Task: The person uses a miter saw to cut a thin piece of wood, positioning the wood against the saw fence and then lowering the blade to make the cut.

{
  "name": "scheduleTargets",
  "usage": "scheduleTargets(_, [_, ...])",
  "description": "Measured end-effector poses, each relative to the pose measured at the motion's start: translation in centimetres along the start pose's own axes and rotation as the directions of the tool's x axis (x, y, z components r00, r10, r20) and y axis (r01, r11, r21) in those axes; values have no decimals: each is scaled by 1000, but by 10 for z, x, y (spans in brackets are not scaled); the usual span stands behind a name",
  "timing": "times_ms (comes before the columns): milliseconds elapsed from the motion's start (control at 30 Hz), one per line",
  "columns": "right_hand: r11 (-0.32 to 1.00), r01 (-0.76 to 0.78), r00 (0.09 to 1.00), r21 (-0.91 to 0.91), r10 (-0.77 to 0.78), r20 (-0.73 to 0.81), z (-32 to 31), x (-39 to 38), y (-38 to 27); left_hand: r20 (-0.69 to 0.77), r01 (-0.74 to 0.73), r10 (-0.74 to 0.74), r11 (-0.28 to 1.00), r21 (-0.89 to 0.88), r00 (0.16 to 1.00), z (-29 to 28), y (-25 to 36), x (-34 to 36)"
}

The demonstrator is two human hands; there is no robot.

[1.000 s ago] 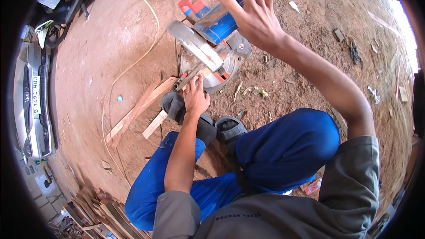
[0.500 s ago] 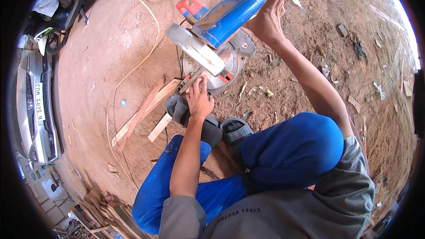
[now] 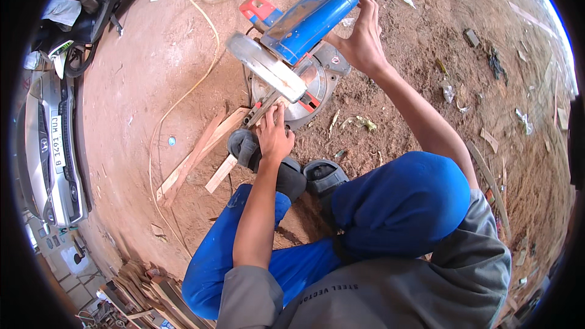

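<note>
A miter saw with a blue motor housing stands on the ground ahead of me, its blade guard angled over the round metal base. My right hand is curled round the right end of the housing, fingers at its upper corner and thumb lower down, partly hidden. At the front of the saw base my left hand lies over a wooden strip, holding it by the fence. The strip's near end sticks out past my left sandal; its middle is hidden by the foot and hand.
Two wooden strips lie crossed left of the saw. A pale cable curves over the dirt floor. Wood offcuts are piled at lower left. A silver car and a motorcycle stand at the left. Sawdust and scraps litter the right.
My right hand has moved slightly left, and its raised fingers have come down and bent onto the end of the saw's housing. The left hand has stayed on the wooden strip.
</note>
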State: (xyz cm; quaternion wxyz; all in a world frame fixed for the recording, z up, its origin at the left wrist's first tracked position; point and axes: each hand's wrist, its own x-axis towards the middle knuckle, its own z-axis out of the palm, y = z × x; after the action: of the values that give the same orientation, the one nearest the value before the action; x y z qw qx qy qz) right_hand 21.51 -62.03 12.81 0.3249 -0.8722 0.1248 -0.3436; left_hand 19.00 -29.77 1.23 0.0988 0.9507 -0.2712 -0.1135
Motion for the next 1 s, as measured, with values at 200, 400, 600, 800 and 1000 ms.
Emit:
scheduleTargets(200, [988, -61, 997, 143, 55, 49, 7, -15, -9, -5, 10, -10, 1000, 11, 1000, 1, -7, -4])
scheduleTargets(400, [970, -215, 973, 117, 203, 107, 8, -4, 4, -16, -38, 38, 999, -13, 999, 6, 4, 3])
scheduleTargets(600, [931, -234, 972, 280, 232, 40, 28, -13, -6, -13, -35, 36, 998, 56, 999, 10, -13, -4])
scheduleTargets(800, [897, -268, 952, 353, 303, -47, 33, -28, -20, 30, -42, 39, 993, 114, 999, 9, -13, -3])
scheduleTargets(1000, [806, -376, 899, 457, 437, -33, 28, -37, -30, 147, 81, -82, 997, 16, 986, 2, -2, -4])
